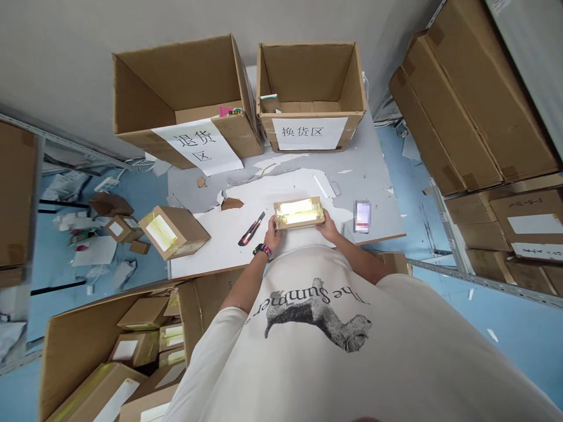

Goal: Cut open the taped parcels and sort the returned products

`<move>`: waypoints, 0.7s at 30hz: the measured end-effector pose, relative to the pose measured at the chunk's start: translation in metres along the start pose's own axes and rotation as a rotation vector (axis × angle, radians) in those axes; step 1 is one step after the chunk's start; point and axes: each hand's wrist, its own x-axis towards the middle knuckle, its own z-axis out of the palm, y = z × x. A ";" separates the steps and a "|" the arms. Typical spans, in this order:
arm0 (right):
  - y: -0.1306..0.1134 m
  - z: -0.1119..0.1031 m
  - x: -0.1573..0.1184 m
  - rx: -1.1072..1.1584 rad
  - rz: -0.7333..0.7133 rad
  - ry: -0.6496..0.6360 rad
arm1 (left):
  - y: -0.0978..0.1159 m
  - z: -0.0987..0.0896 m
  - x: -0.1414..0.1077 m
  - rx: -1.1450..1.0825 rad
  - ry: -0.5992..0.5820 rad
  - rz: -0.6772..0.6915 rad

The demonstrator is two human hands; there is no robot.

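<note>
A small taped cardboard box (pixel 299 213) with a shiny label on its top is between my two hands, near the front of the white table (pixel 281 183). My left hand (pixel 272 235) is closed on the box's left end, with a watch and a colourful band on that wrist. On the right end, my right hand (pixel 326 226) grips the box too. Left of my left hand lies a red and black utility knife (pixel 251 229). To the right of the box is a phone (pixel 362 217) with its screen lit and blurred.
Two open cartons with paper signs, a left one (pixel 178 88) and a right one (pixel 308 76), stand at the back. A labelled box (pixel 176 231) sits at the table's left edge. A large carton (pixel 61 351) of parcels is at lower left; shelved boxes (pixel 475 88) rise on the right.
</note>
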 end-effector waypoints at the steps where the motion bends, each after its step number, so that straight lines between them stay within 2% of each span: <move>1: 0.005 0.000 -0.003 -0.036 0.009 0.010 | -0.003 0.002 -0.002 0.010 0.012 -0.030; 3: 0.015 -0.002 -0.009 -0.069 0.008 0.012 | -0.008 0.004 -0.004 0.016 0.030 -0.065; 6: 0.024 -0.010 -0.011 -0.068 -0.020 -0.012 | -0.009 -0.002 -0.004 -0.012 0.052 -0.045; 9: 0.027 -0.023 -0.005 -0.044 -0.062 -0.018 | -0.005 -0.021 -0.002 0.092 0.129 -0.036; 12: 0.026 -0.034 0.001 -0.042 -0.081 0.010 | -0.001 -0.051 -0.003 0.380 0.313 -0.046; 14: 0.023 -0.036 0.002 -0.024 -0.076 0.026 | -0.002 -0.069 -0.006 0.558 0.418 -0.120; 16: 0.018 -0.035 -0.001 -0.003 -0.059 0.046 | -0.005 -0.083 -0.012 0.646 0.457 -0.271; 18: 0.012 -0.033 -0.007 0.003 -0.037 0.062 | -0.009 -0.092 -0.020 0.630 0.451 -0.403; 21: -0.002 -0.030 -0.017 -0.010 -0.016 0.070 | -0.015 -0.098 -0.030 0.435 0.441 -0.501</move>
